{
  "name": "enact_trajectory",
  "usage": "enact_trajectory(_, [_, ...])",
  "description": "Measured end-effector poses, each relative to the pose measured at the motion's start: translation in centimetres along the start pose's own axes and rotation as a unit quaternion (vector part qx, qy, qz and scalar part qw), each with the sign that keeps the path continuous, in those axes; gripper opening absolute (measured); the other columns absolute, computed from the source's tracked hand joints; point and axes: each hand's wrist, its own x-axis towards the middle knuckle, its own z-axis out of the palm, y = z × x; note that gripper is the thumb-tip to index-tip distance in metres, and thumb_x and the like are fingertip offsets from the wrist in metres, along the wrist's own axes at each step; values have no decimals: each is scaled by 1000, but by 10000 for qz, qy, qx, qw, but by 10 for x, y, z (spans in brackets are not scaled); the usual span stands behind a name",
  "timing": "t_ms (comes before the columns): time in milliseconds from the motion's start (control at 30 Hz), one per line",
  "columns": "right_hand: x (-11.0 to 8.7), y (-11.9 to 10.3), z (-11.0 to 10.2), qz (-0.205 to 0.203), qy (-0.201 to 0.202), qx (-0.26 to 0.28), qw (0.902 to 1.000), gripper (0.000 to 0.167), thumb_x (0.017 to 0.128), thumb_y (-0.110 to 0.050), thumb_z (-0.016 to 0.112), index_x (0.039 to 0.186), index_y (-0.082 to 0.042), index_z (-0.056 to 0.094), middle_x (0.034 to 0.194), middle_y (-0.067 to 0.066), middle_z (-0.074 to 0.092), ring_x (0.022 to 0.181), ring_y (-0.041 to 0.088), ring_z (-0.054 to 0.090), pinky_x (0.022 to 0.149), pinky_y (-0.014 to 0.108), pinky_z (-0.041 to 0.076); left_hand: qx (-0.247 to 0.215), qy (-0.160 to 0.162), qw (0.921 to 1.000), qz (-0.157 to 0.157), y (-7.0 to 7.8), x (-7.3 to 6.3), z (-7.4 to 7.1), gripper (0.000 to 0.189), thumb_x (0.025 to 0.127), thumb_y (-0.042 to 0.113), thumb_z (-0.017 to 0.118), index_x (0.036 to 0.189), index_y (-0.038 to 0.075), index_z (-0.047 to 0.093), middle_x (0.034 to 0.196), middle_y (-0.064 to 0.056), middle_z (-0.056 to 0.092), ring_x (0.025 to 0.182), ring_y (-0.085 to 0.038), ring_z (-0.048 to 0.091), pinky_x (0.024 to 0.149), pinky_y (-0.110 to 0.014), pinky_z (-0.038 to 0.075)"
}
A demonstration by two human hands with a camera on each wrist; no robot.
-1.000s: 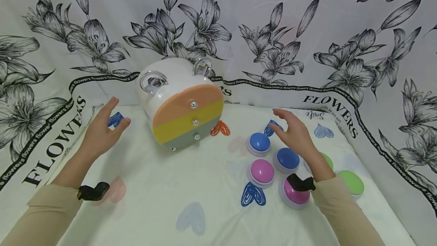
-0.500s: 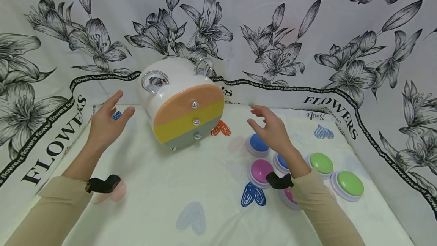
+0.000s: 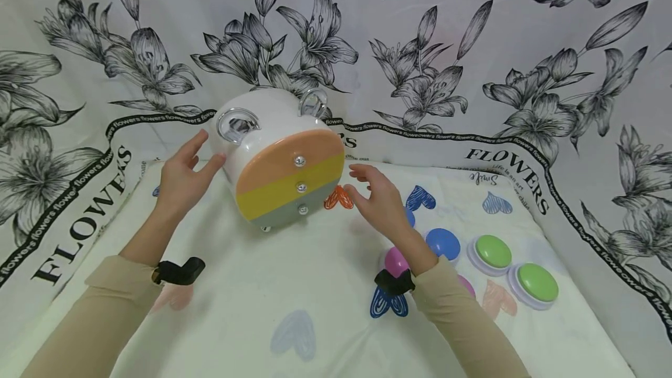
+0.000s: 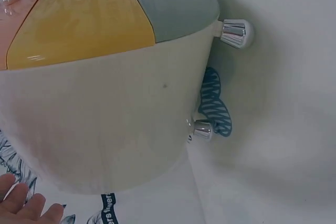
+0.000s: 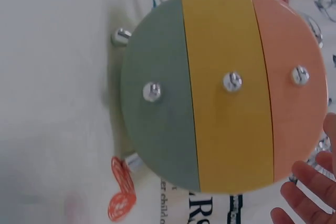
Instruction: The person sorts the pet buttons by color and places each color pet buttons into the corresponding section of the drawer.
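A white rounded drawer box [image 3: 257, 101] stands on the cloth left of centre, with silver ear-like rings on top and short silver feet. Its round front has an orange drawer [image 3: 283, 153], a yellow drawer [image 3: 278, 190] and a grey-green drawer [image 3: 286, 214], each with a silver knob; all sit closed. Beside its left wall is my left hand [image 3: 184, 182], fingers spread, thumb near the wall; whether it touches cannot be told. My right hand [image 3: 380, 203] hovers just off the right side, fingers loosely bent and holding nothing. In the right wrist view, right fingertips [image 5: 310, 182] appear near the orange drawer.
On the right lie round dome-topped discs on pale bases: a blue disc [image 3: 443, 244], a pink disc [image 3: 396, 261], a green disc [image 3: 492, 251] and several more, some partly behind the right arm. A flower-printed curtain [image 3: 399, 63] hangs behind the heart-patterned cloth [image 3: 236, 308].
Both hands have moved in towards the drawer box, the left one rightward and the right one leftward away from above the discs. The box has stayed in place.
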Motion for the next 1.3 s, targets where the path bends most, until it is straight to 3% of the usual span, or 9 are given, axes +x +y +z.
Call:
enact_trajectory(367, [17,-24,30,-388,277,204,9987,37,86,-19,64,121,-9,54,108,2,64,99,16,59,80,29,52,-70,322,9994,-35,17,12,17,66,87,47,55,144,20,34,150,4,28,137,-27,27,109,-44,31])
enact_trajectory(500, [23,-31,37,-372,296,320,9984,37,86,-19,63,120,-9,54,107,2,64,98,15,60,80,28,52,-177,292,9994,-96,21,14,20,67,86,49,55,144,22,34,150,6,27,135,-31,28,106,-46,35])
enact_trajectory(733, [34,-39,46,-384,415,530,9970,32,85,-20,65,112,-8,56,105,4,64,94,16,60,77,32,53,-256,438,9986,-154,24,18,24,64,84,50,56,140,24,42,146,3,36,134,-22,32,105,-42,38])
enact_trajectory(1033, [42,-49,58,-334,399,710,9961,28,86,-22,64,110,-10,54,100,1,63,85,11,59,72,17,51,-314,483,9982,-164,23,18,27,65,84,50,56,140,21,42,142,-1,42,132,-21,37,105,-41,37])
enact_trajectory(1300, [47,-57,66,-63,604,591,9964,27,84,-24,66,102,-10,51,89,0,64,68,9,57,58,14,46,-173,460,9987,-105,20,16,26,63,85,51,55,138,20,44,141,-2,44,130,-22,39,103,-42,38])
